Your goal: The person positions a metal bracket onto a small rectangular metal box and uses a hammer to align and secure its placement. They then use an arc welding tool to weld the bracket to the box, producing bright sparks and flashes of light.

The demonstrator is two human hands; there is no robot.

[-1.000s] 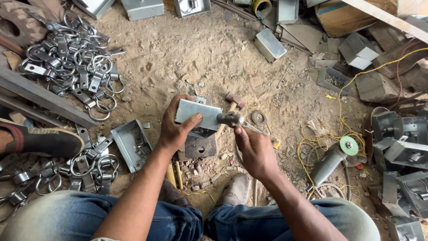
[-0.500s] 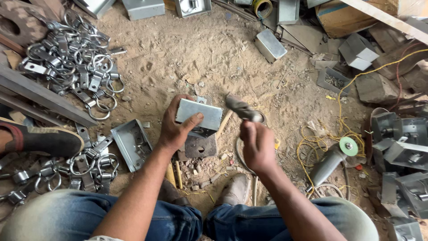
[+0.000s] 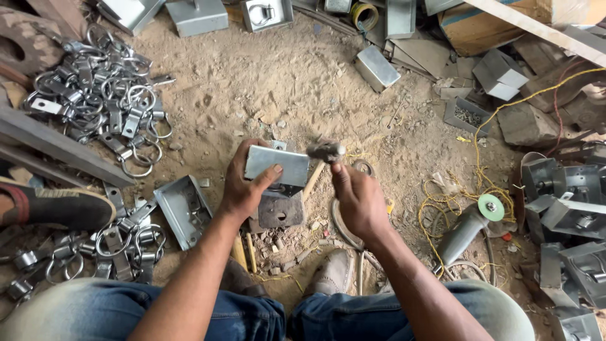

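While the left hand (image 3: 243, 189) clamps a small grey metal box (image 3: 276, 165) by its near edge, thumb laid across the face, the right hand (image 3: 358, 201) is closed around the wooden handle of a hammer (image 3: 326, 151), whose blurred head sits just at the box's right end (whether it touches the metal cannot be told). The box rests tilted on a dark steel block (image 3: 281, 209) that stands on the dirt floor (image 3: 284, 82), about midway across it and just ahead of the person's shoes.

Just left of the block lies an open metal tray (image 3: 183, 208), its hollow side up. Further left, heaps of metal ring clamps (image 3: 101, 95) spread along the floor's left edge, both toward the far corner and beside the person's knee. To the right, near the right edge, an angle grinder (image 3: 470, 227) with a green disc lies amid loops of yellow cord (image 3: 467, 189), and a stack of grey metal boxes (image 3: 568, 215) crowds that edge. More such boxes and scraps lie along the far edge.
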